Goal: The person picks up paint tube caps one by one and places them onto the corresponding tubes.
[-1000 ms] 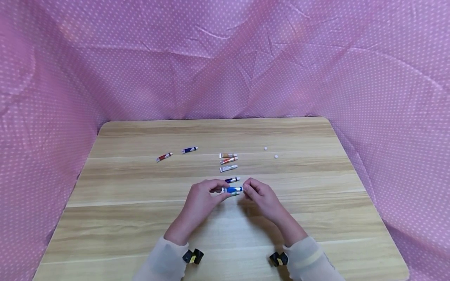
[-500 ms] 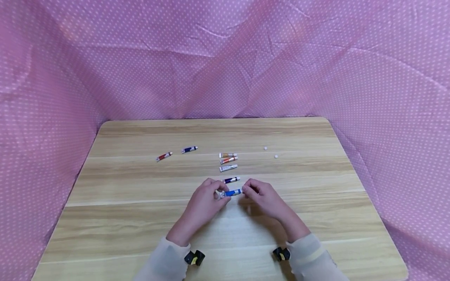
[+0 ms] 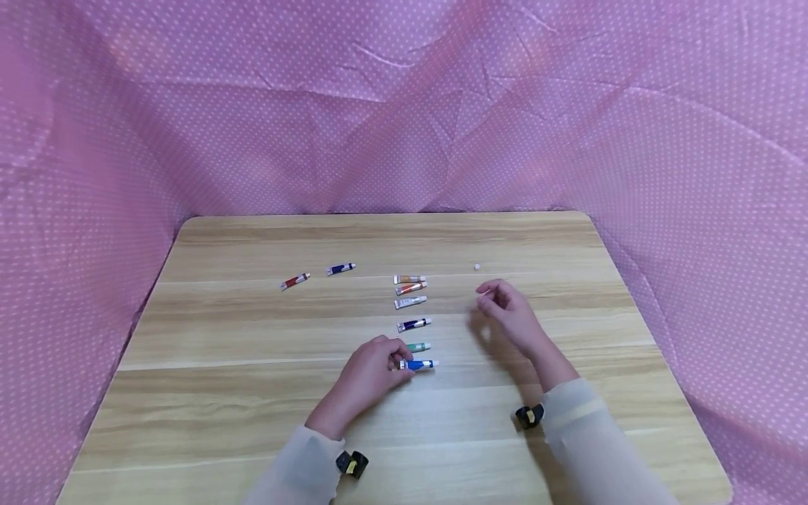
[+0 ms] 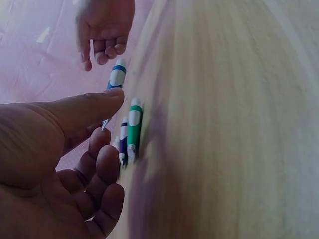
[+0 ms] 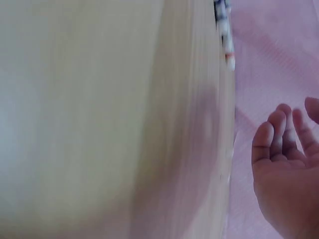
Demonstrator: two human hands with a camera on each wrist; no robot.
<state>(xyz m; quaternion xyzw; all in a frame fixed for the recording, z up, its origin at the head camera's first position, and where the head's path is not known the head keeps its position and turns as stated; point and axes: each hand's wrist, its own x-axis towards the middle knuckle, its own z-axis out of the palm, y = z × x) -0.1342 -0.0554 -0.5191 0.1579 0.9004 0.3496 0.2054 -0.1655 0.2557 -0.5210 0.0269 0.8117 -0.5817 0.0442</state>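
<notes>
My left hand (image 3: 372, 372) pinches a blue paint tube (image 3: 418, 365) by its flat crimped end, between thumb and fingers. In the left wrist view the tube's white tip (image 4: 120, 62) points away from the palm. Just beyond it lie a green paint tube (image 4: 134, 122) and a dark purple one (image 3: 414, 325). My right hand (image 3: 514, 319) hovers over the right of the table, its fingers loosely bent, near a small white cap (image 3: 476, 266). In the right wrist view nothing shows in that hand (image 5: 286, 164).
Above the purple tube, a silver-white tube (image 3: 410, 302), an orange-red tube (image 3: 411, 288) and an ochre tube (image 3: 409, 279) continue the column. Farther left lie a red tube (image 3: 294, 281) and a dark blue tube (image 3: 341, 269). A pink dotted cloth (image 3: 391, 105) surrounds the wooden table (image 3: 221, 393).
My right hand has left the blue tube's tip and moved right and away, now covering the nearer white cap. My left hand has brought the blue tube nearer me, revealing the green one.
</notes>
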